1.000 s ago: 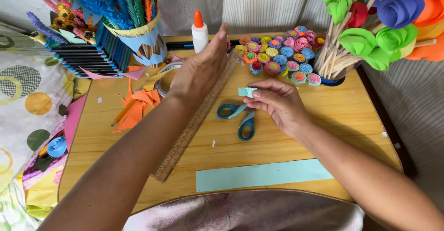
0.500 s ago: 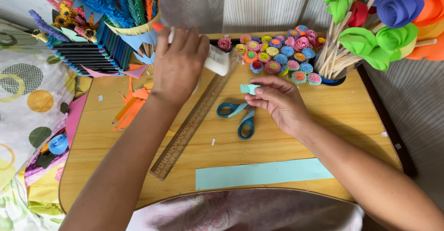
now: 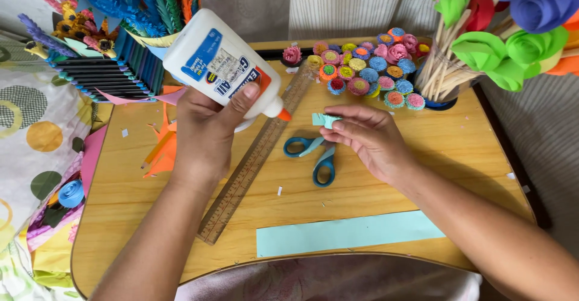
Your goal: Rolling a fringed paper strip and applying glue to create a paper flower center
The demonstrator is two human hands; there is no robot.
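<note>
Head view: the left hand (image 3: pixel 208 126) has its fingers closed around a white plastic glue bottle with an orange nozzle (image 3: pixel 220 66), tilted nozzle-down above the wooden desk (image 3: pixel 458 150). The right hand (image 3: pixel 371 141) pinches a small rolled strip of light teal paper (image 3: pixel 325 120) just beside the nozzle; no glue is visible on it. Many finished fringed paper rosettes (image 3: pixel 368 66) lie behind. One flat teal paper strip (image 3: pixel 350 233) remains unrolled, near blue-handled scissors (image 3: pixel 316 156) and a long wooden ruler (image 3: pixel 253 162).
</note>
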